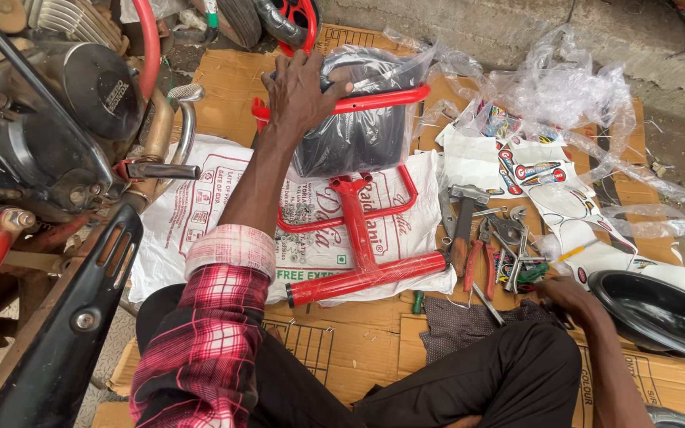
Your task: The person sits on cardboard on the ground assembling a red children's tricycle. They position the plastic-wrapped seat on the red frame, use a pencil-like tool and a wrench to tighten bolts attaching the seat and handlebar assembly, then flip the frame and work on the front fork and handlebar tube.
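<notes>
— Nearest us, our right hand [566, 295] reaches into the pile of metal hand tools [491, 238]; we cannot tell its grip.

— Our left hand [299, 91], fingers spread, presses the red tubular steel frame [358, 230] on the white printed sack [200, 214]. It looks stiff and fairly heavy; we'd grip a bare tube, since the plastic-wrapped black seat [358, 135] looks slippery. Its long axis runs away from us.

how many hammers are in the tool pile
1. The hammer lies on the cardboard right of the red frame, head away from the person, beside the red-handled pliers. Others may be hidden under the heaped tools.
</notes>
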